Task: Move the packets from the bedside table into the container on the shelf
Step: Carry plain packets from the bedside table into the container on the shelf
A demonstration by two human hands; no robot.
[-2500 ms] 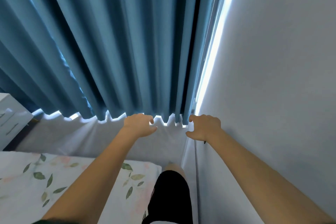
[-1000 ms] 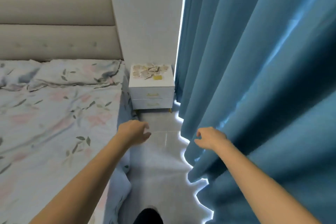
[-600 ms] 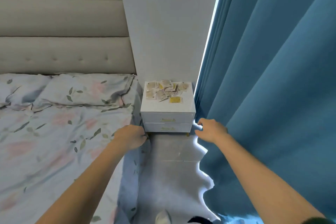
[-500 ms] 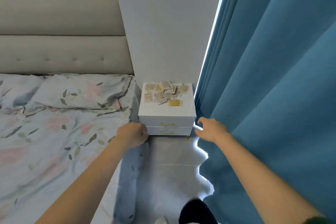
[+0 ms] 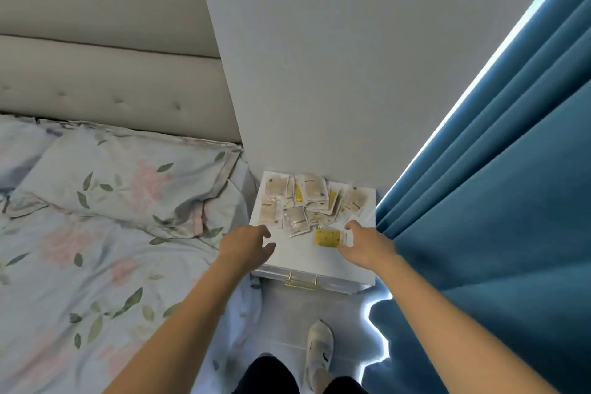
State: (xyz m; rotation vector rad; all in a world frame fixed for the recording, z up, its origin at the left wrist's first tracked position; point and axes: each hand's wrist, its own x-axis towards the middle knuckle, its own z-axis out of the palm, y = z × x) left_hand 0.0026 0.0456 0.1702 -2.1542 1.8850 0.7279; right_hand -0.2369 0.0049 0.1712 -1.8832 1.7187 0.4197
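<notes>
A person stands at a white table [image 5: 307, 261] wedged between a floral bed [image 5: 96, 233] and a blue curtain [image 5: 499, 201], its back edge against the wall [image 5: 335, 57]. The packets [image 5: 303, 201] lie heaped along that back edge; one yellow packet [image 5: 327, 237] sits apart, nearer the front. The left hand [image 5: 244, 245] hovers over the table's left edge, fingers loosely spread, holding nothing. The right hand [image 5: 363, 241] hangs open just beside the yellow packet, thumb and fingers apart; contact cannot be told. The table's front strip is bare. A shoe [image 5: 319, 349] stands on the narrow floor [image 5: 287, 313] between bed and curtain.
</notes>
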